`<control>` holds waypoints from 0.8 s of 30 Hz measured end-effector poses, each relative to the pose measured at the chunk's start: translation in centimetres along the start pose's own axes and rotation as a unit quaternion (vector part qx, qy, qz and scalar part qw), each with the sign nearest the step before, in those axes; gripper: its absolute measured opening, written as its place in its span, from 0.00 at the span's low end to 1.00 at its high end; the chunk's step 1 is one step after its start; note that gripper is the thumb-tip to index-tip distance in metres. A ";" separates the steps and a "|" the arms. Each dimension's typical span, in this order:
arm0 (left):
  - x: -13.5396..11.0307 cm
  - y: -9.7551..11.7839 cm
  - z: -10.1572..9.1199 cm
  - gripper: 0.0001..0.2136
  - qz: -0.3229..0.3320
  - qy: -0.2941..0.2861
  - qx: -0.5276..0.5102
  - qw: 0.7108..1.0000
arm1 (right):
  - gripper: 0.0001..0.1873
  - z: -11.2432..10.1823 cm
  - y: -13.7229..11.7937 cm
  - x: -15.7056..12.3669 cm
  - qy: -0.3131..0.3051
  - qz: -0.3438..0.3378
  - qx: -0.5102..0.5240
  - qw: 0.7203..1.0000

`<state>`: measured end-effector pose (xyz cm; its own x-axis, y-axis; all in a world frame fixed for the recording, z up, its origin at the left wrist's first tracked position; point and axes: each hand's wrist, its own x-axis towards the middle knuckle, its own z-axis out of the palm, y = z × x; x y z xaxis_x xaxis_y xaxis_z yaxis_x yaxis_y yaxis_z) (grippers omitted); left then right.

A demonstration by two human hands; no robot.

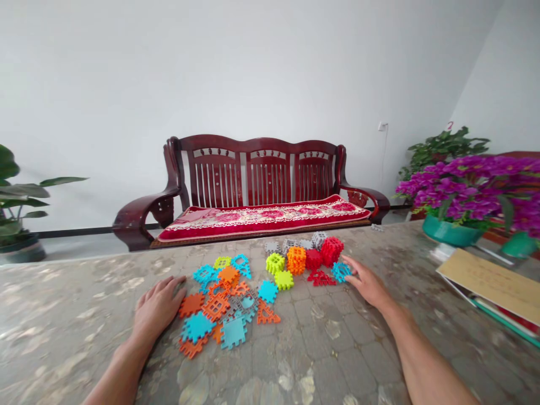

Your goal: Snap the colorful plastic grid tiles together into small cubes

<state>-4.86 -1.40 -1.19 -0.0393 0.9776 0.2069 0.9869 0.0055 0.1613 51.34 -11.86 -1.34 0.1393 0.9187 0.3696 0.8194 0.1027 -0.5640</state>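
My left hand (160, 304) lies on the table with its fingers stretched out, just left of a loose pile of flat plastic interlocking tiles. An orange tile (192, 305) is nearest to it, with a blue tile (197, 326) just below. My right hand (363, 279) reaches in from the right, fingers apart, its fingertips at a blue windowed tile (341, 272); whether they press on it I cannot tell. Left of that tile are a red triangular tile (321, 278), a red stack (332, 251), an orange stack (296, 260) and yellow-green tiles (284, 280).
Grey tiles (291, 246) sit behind the stacks. At the right are a cardboard-coloured folder (491, 281) on books and purple flowers in a green pot (453, 229). A wooden bench (270, 185) with a red cover (270, 216) stands beyond the patterned tablecloth (329, 349).
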 end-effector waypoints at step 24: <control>0.2 -0.2 0.3 0.21 0.007 0.012 -0.003 1.000 | 0.14 1.5 -1.5 -0.9 0.030 0.005 -0.141 0.990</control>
<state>-5.05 -1.10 -1.49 -0.0284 0.9723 0.2319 0.9864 -0.0103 0.1640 49.13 -12.28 -1.94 0.1749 0.8939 0.4128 0.9388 -0.0251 -0.3436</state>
